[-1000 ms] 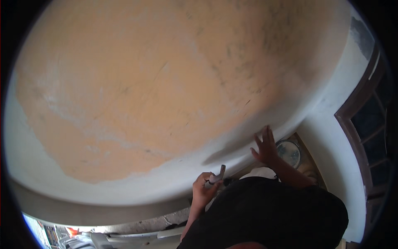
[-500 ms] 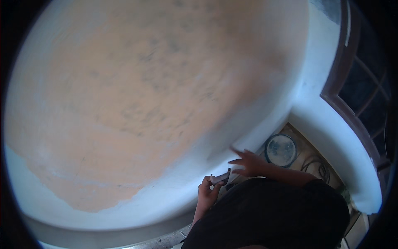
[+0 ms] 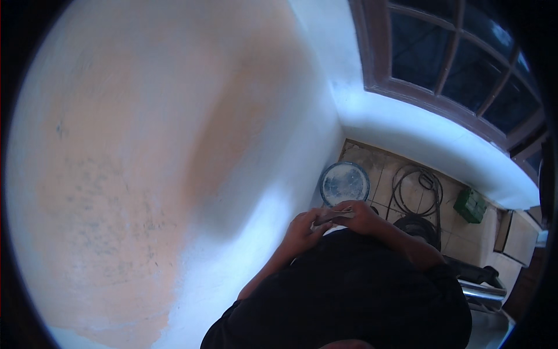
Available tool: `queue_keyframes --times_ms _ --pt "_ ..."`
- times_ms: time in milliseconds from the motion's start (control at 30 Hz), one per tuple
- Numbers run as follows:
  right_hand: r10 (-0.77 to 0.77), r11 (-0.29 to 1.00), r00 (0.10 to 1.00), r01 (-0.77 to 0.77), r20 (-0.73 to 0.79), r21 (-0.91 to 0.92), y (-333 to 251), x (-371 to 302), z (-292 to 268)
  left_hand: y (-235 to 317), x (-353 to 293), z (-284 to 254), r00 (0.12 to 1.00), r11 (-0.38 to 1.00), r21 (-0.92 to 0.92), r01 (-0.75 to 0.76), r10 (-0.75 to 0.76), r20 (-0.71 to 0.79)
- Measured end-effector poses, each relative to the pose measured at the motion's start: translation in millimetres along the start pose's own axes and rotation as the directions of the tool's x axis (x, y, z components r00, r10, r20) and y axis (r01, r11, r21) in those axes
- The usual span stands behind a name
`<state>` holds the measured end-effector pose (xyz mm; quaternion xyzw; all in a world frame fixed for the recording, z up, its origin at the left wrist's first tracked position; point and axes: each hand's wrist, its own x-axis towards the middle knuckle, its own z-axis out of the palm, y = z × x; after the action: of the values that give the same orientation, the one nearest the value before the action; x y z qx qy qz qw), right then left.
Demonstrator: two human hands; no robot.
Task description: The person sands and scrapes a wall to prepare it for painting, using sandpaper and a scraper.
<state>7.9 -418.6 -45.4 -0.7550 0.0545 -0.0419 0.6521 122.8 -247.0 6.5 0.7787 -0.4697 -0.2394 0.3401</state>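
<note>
My two hands are together in front of my dark shirt. My left hand [image 3: 302, 231] is closed round a folded grey-brown piece [image 3: 335, 215] that looks like sandpaper. From the other side, the fingers of my right hand [image 3: 359, 216] are closed on its right end. How the piece is folded is partly hidden by my fingers. To my left stands the wall [image 3: 116, 192], white with a large peach-orange patch and dark specks. Neither hand touches the wall.
In the corner a blue-rimmed round bucket [image 3: 344, 183] with whitish contents or lid sits on the tiled floor [image 3: 372, 160]. A coiled dark cable [image 3: 396, 189] and a green box [image 3: 469, 205] lie further right. Above them is a brown-framed window [image 3: 421, 49]. Shiny metal [image 3: 482, 294] is at lower right.
My view has swung right, toward the corner and window. My right hand, spread and apart before, has come to the grey-brown piece and closed on it. My left hand still holds it.
</note>
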Motion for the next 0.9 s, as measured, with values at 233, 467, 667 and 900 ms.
queue_keyframes --times_ms 233,467,667,900 --pt "0.257 0.966 0.931 -0.247 -0.26 0.07 10 -29 -40 11 30 11 0.988 0.98 0.14 -0.142 0.132 0.079" --pt "0.157 0.98 0.925 -0.19 -0.346 -0.063 13 -4 11 -28 7 -36 0.985 0.988 -0.029 -0.15 0.152 0.087" --pt "0.206 0.969 0.945 -0.233 -0.254 -0.081 -12 29 55 -77 -19 -65 0.995 0.994 -0.046 -0.1 0.099 -0.035" --pt "0.195 0.965 0.957 -0.227 -0.216 -0.132 -12 51 106 -113 -49 -96 0.999 0.996 -0.087 0.012 -0.016 -0.052"
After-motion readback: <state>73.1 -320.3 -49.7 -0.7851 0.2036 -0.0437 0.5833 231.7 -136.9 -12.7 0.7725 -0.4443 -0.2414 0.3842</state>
